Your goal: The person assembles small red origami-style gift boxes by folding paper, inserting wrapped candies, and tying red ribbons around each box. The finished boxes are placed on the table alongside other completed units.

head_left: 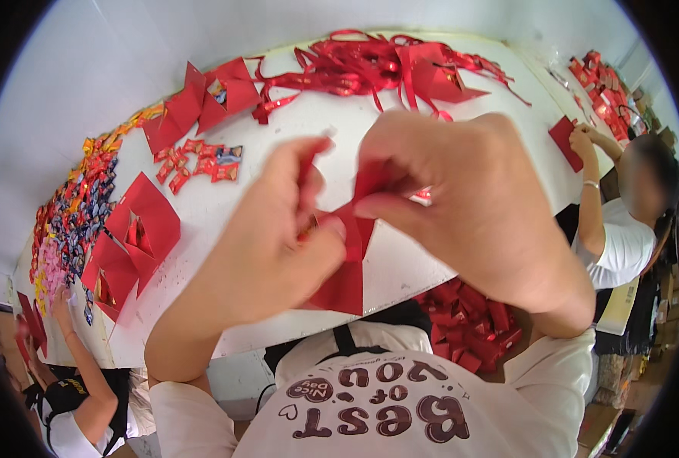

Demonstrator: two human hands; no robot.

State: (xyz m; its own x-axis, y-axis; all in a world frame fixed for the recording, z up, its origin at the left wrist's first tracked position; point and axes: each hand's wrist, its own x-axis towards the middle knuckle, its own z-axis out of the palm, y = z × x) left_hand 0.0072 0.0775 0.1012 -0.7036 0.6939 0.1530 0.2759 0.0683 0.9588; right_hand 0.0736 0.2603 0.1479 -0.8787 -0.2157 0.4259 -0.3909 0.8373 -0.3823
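A folded red paper gift box (pixel 340 292) lies at the front edge of the table, under my two hands and partly hidden by them. My right hand (pixel 454 179) pinches a red ribbon (pixel 371 180) above it, thumb against curled fingers. My left hand (pixel 274 229) is slightly blurred; its thumb presses at the box and a bit of red shows by its raised index finger. The fingers look closed round part of the ribbon, though its run between the hands is mostly hidden.
Filled red boxes (pixel 150 225) stand left and at the back. Small wrapped candies (pixel 221 162) lie nearby, with a large candy pile (pixel 87 195) at far left. Red ribbons (pixel 347 67) heap at the back. Red boxes (pixel 469 324) fill a container below. People work at both sides.
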